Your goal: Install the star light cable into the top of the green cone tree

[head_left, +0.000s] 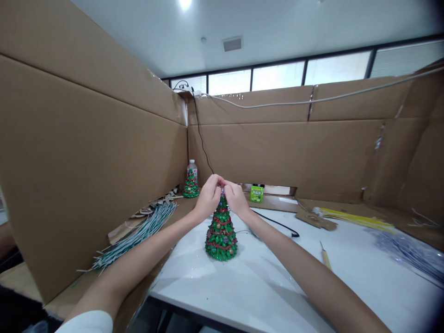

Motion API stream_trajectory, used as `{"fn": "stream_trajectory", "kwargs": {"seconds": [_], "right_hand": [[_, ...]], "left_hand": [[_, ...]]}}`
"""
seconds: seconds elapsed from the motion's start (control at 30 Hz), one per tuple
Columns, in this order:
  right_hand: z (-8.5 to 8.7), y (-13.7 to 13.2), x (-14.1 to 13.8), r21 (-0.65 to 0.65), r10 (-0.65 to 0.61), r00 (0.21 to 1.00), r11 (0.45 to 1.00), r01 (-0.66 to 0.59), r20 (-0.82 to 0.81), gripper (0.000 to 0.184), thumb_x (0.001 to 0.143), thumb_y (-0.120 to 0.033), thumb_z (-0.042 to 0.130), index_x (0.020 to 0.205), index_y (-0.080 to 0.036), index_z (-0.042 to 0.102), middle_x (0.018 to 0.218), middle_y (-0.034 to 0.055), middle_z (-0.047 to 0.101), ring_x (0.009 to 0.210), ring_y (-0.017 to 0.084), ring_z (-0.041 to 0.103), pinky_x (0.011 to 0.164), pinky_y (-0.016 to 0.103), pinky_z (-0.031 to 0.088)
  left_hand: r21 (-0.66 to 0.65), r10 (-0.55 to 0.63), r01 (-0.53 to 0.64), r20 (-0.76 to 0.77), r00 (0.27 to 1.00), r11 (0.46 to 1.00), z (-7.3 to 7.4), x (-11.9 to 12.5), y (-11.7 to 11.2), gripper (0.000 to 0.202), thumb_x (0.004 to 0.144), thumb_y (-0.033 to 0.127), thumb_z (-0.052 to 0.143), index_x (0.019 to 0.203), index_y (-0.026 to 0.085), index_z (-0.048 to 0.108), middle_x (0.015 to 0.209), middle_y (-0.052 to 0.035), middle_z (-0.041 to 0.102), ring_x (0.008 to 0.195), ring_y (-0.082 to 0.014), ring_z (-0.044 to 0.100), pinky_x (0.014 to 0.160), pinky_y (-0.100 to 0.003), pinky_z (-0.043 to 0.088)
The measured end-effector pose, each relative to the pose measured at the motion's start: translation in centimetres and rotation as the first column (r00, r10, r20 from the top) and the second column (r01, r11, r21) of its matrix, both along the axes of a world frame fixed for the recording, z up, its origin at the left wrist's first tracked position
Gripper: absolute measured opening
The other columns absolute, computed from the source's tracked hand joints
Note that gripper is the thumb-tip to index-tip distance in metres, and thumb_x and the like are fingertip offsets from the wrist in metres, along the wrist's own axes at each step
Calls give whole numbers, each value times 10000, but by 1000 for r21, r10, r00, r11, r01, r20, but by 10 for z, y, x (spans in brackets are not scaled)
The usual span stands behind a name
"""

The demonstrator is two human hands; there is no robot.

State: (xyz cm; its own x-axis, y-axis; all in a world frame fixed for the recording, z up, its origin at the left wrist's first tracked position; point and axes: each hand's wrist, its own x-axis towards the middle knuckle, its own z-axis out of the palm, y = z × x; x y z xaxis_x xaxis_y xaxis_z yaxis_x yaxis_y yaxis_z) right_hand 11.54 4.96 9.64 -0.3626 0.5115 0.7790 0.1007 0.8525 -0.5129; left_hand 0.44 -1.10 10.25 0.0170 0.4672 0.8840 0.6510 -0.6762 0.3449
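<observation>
Your left hand [208, 196] and right hand [237, 198] both pinch the tip of the tree [221, 233]. It stands upright at middle frame, right under your hands, on the table [277, 282].

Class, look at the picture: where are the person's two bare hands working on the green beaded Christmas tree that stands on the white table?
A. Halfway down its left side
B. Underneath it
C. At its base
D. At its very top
D: the left hand and the right hand meet, fingers pinched, at the tip of the green beaded Christmas tree, which stands upright on the white table.
</observation>
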Motion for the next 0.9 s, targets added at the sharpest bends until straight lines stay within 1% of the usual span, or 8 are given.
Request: {"fn": "stream_trajectory", "kwargs": {"seconds": [0.2,0.43,0.9], "right_hand": [[0,0,0,2,7,1000,1000,-7,-4,392,840,-224,319,950,-181,693,711,24,642,745,192,575,768,271,442],[0,0,1,-1,6,1000,1000,-6,-2,383,842,-228,319,929,-184,690,697,20,631,722,187,567,743,267,439],[-1,1,0,-4,1,1000,1000,-1,-2,388,835,-228,325,944,-181,694,718,27,646,730,192,572,745,270,441]], "left_hand": [[-2,2,-2,2,1000,1000,1,0,0,235,809,51,336,882,194,508,882,-37,555,823,-172,522,765,-302,422],[1,-1,1,1,1000,1000,0,0,0,237,812,50,334,888,193,507,879,-37,550,824,-172,519,769,-304,422],[1,4,-4,-3,1000,1000,1,0,0,235,815,51,336,885,194,508,872,-37,550,828,-173,521,770,-302,421]]}}
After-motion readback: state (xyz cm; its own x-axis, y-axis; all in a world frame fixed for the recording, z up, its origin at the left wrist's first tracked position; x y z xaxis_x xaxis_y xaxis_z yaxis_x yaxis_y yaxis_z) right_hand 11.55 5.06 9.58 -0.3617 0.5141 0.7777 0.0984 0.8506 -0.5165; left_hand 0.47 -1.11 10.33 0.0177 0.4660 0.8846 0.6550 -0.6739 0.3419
